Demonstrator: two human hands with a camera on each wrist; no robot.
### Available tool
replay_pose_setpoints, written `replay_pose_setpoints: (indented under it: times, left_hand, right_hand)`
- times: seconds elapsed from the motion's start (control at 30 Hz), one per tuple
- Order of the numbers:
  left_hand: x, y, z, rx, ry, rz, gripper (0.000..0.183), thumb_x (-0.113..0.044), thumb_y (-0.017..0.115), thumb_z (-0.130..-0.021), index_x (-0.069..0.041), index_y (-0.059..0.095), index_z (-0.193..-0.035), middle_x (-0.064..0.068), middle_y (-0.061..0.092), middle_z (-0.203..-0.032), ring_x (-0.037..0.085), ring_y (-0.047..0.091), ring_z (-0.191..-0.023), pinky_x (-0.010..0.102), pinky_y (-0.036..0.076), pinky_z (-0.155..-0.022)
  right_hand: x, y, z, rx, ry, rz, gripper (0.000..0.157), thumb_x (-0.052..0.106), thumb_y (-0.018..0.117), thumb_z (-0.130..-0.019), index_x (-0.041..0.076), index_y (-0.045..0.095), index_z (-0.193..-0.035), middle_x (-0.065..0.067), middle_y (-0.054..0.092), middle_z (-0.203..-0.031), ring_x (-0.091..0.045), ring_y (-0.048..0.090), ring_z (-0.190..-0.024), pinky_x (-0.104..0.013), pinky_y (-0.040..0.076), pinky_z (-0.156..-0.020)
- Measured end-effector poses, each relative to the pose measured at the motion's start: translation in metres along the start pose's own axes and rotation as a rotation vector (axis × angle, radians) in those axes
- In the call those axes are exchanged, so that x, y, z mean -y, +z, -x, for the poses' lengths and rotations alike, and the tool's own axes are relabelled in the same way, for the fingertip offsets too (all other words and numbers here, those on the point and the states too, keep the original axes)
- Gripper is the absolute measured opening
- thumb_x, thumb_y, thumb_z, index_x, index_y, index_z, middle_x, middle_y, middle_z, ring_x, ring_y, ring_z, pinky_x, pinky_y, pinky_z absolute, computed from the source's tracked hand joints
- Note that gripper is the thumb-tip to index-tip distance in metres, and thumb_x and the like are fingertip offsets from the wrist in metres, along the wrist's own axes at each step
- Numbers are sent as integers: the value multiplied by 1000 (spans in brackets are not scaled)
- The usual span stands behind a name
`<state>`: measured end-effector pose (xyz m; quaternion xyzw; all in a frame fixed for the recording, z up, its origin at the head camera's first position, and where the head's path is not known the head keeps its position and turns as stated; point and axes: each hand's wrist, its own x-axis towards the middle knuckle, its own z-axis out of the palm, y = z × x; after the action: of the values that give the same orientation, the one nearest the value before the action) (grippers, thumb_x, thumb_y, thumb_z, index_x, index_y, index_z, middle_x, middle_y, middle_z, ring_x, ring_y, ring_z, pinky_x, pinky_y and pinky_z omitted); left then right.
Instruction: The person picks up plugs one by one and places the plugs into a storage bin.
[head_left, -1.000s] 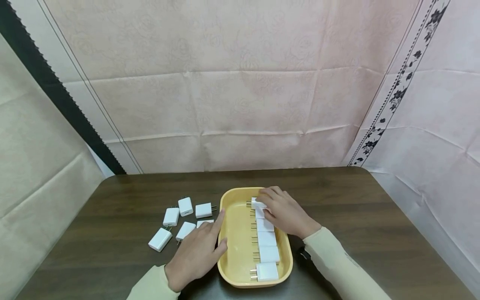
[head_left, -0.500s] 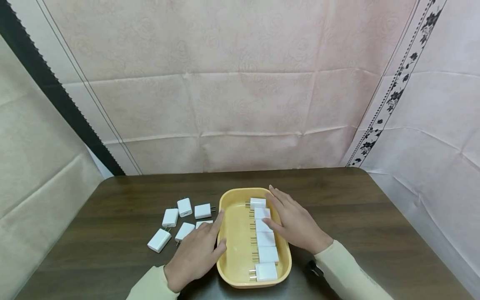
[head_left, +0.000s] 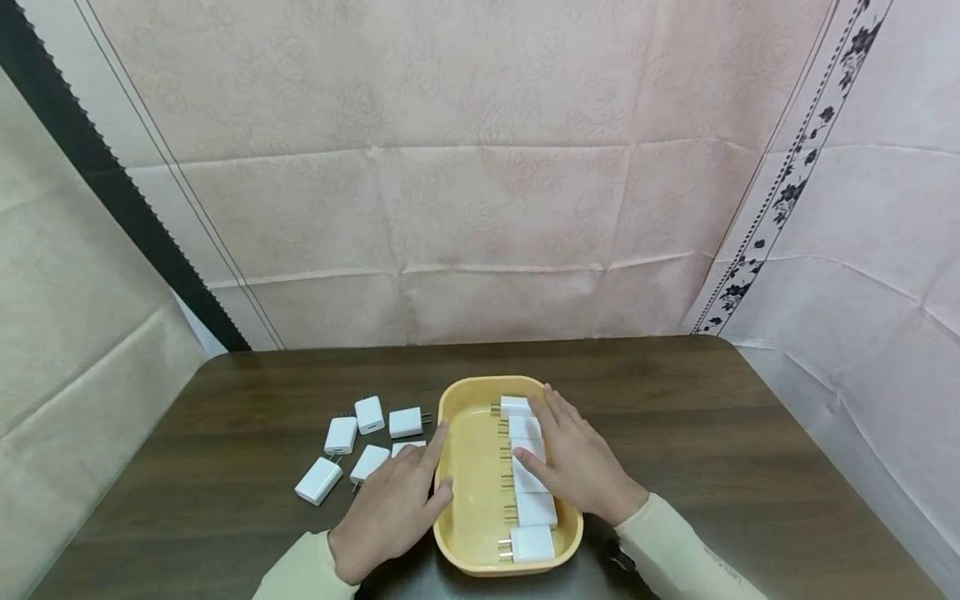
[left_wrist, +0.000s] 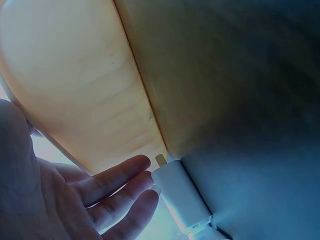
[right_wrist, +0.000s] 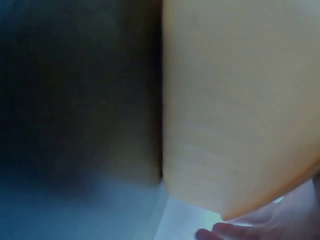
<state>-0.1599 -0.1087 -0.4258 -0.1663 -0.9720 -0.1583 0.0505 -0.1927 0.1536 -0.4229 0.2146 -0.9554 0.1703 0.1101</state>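
A yellow plastic tray [head_left: 471, 533] lies between my hands, with several white plug chargers [head_left: 533, 544] in a column along its right side, prongs facing left. My left hand [head_left: 392, 510] rests at the tray's left rim, index finger straight along it and thumb over the edge. In the left wrist view its fingers are beside a white charger [left_wrist: 182, 195] standing outside the tray wall. My right hand [head_left: 583, 462] reaches over the right rim with fingers extended and thumb over the middle chargers; whether it touches them I cannot tell. The right wrist view shows mostly the tray's outer wall [right_wrist: 235, 115].
Several more white chargers, such as this charger [head_left: 318, 481], lie loose on the dark wooden table [head_left: 202, 467] left of the tray, one partly behind my left hand. Cloth curtains [head_left: 487, 217] hang beyond the table's back edge.
My right hand has come off the far charger, drawn back to the right with fingers straightened, then moved in again lower over the column. My left hand stays put.
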Motion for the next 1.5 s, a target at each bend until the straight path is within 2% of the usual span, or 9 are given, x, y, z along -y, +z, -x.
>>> replay_pose_setpoints:
  times: [0.47,0.63,0.73,0.8,0.9,1.0,1.07,1.17,1.5]
  left_hand:
    - [7,-4,-2,-35,32,-15,64,-40,56,-101,-14,39,-157,10,69,-127,24,67,-112,45,52,-95]
    - [17,-15,-5,-34,2,-21,64,-45,54,-102,-15,39,-157,4,71,-119,21,68,-107,44,54,-89]
    - [25,-23,-8,-37,-19,-33,63,-42,54,-102,-12,42,-155,6,71,-122,25,67,-111,47,53,-93]
    - [31,-27,-9,-51,-28,-52,60,-38,57,-100,-10,47,-152,13,65,-136,31,66,-117,53,50,-99]
    - [40,-33,-11,-59,-24,-83,54,-28,62,-96,-6,56,-144,16,68,-132,30,69,-105,50,54,-91]
    - [47,-37,-12,-54,-27,-109,49,-22,66,-91,-3,62,-136,16,70,-126,24,67,-89,43,56,-74]
    - [51,-37,-13,-46,-32,-117,47,-20,68,-89,-3,65,-133,16,71,-124,23,67,-91,42,55,-70]
    - [54,-35,-13,-31,-27,-109,47,-20,72,-87,-4,67,-131,16,70,-126,26,69,-97,44,57,-73]
    - [54,-17,-14,-22,27,-183,43,-28,80,-83,-9,72,-121,10,72,-116,30,64,-115,55,47,-94]
  right_hand:
    - [4,4,3,34,87,-18,77,40,64,-98,3,33,-157,-26,22,-165,-43,41,-145,-57,43,-109]
    - [4,6,3,41,96,-7,77,40,66,-97,3,34,-156,-25,23,-165,-42,43,-144,-56,44,-109]
    - [4,7,2,32,92,0,77,39,66,-96,3,35,-156,-25,23,-165,-43,44,-142,-56,45,-108]
    - [4,7,1,26,91,3,76,39,66,-96,3,35,-156,-25,23,-165,-43,45,-142,-56,46,-107]
    - [4,7,0,31,99,-2,75,39,66,-96,4,36,-156,-24,23,-166,-43,46,-141,-56,46,-107]
    - [4,6,1,42,111,-6,74,39,65,-97,6,36,-156,-24,22,-166,-43,46,-142,-57,45,-108]
    - [4,6,1,41,113,-8,73,39,65,-97,6,37,-155,-24,22,-166,-43,46,-141,-57,45,-108]
    - [5,6,1,41,116,-10,72,38,65,-97,6,37,-155,-24,22,-166,-43,46,-141,-57,45,-108]
    - [6,7,1,41,118,-16,71,37,66,-96,6,39,-153,-24,22,-166,-43,46,-141,-57,45,-107]
